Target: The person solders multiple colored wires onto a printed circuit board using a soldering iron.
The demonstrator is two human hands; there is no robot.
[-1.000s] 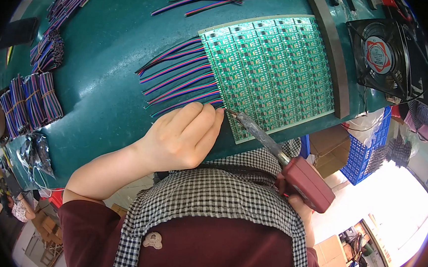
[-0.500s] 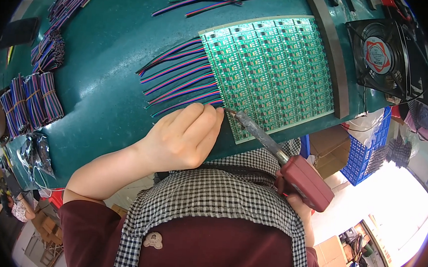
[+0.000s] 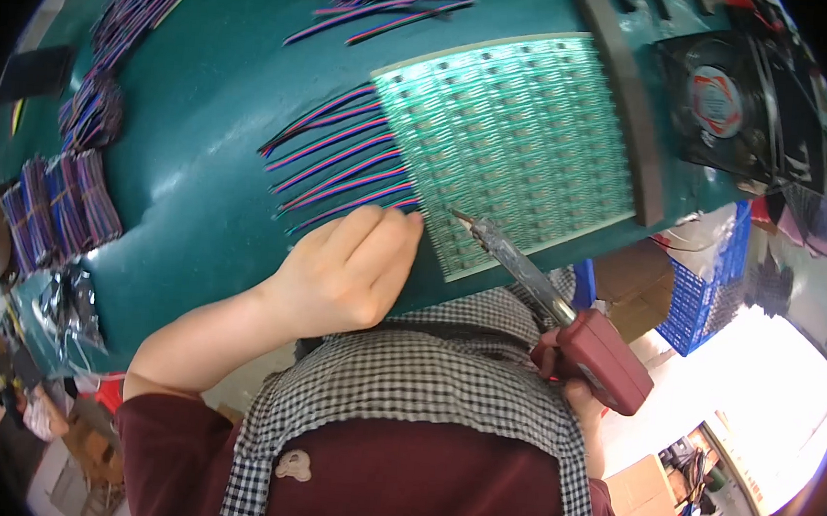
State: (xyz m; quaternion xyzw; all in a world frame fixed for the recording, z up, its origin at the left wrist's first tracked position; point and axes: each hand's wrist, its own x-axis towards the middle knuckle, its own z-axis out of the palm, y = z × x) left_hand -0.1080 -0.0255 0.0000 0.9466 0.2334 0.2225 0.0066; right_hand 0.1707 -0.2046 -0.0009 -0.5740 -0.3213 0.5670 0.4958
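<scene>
A large green circuit board panel lies on the table, with a row of multicoloured wire strips fanning out from its left edge. My left hand is closed in a pinch at the lowest of these strips, fingertips beside the board's edge; the pinched end is hidden by my fingers. In my right hand is a soldering iron with a dark red, gun-shaped handle. Its tip points left over the board, a little right of my left fingertips; whether it touches is unclear.
A dark bar runs along the panel's right edge, with a black fan beyond it. Loose wire strips lie at the back. Bundled strips and a plastic bag lie at left. A blue crate stands below right.
The soldering iron has moved slightly right and down, its tip away from my left fingertips. My left hand stays pinched near the board's edge. The view has shifted a little and the board is blurred.
</scene>
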